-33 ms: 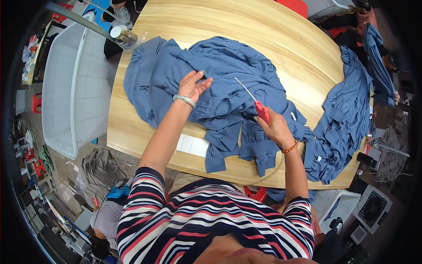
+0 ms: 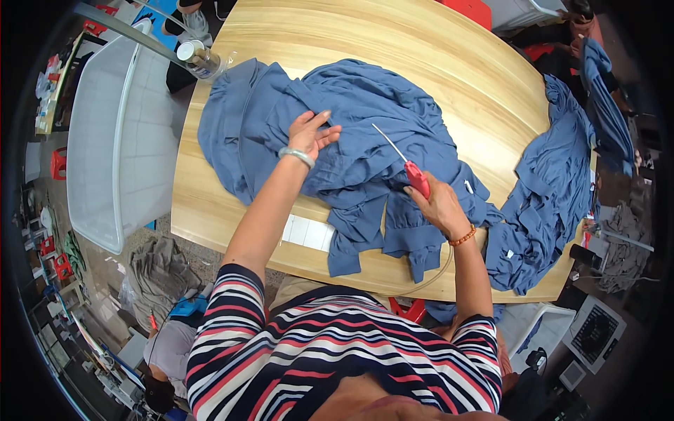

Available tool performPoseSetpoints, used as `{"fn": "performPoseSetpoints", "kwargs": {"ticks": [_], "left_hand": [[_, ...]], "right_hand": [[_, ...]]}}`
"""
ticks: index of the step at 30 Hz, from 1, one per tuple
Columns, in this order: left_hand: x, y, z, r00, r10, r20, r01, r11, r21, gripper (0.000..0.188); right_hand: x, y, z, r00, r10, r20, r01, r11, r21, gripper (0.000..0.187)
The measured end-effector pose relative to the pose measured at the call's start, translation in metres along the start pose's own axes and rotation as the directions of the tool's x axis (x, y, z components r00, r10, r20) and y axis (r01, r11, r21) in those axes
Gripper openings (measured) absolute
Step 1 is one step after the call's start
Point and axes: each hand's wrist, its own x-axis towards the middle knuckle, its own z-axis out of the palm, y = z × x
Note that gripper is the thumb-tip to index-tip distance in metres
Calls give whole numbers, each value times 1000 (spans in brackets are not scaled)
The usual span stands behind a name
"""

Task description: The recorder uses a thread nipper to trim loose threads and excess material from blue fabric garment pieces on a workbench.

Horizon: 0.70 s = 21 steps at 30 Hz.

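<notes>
Over the middle of the table (image 2: 281, 35), I hold a red-handled tool (image 2: 418, 181) with a slender metal rod; its exact kind I can't tell. Its long axis slants: the tip points away from me toward the far left corner, while the butt of the handle sits in my palm. My right hand (image 2: 444, 209) is wrapped around that handle, well behind the rod, likely for good aim and to keep my fingers off the metal. A thin cord or tube (image 2: 439, 275) curves from below that wrist toward the near edge, hanging slack, which probably leaves the wrist free to turn.

My left hand (image 2: 311, 133) is loose, fingers spread and half curled, gripping nothing that I can see; whether it brushes the cloth I can't tell. It hovers over or rests on a blue knit garment (image 2: 379, 105), spread perhaps so that its folds lie within reach of both hands. The garment's long axis runs from the left edge toward the right, with two banded ends pointing at the near edge.

Beside these, a white panel (image 2: 309, 233) lies near that edge. Another crumpled blue garment (image 2: 554, 182) lies along the right edge. Beyond the left edge stands a white tub (image 2: 98, 140).
</notes>
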Motion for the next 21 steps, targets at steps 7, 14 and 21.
{"fn": "performPoseSetpoints", "kwargs": {"ticks": [7,14,21], "left_hand": [[36,-27,-3,944,288,-158,-121,751,650,47],[40,-29,-44,998,52,-46,-47,994,101,14],[42,-28,-48,1000,13,24,-13,1000,-1,12]], "right_hand": [[18,-34,8,992,-76,97,86,991,-104,35],[34,-51,6,980,-92,179,133,964,-231,33],[101,-85,34,970,-162,183,213,927,-309,37]]}}
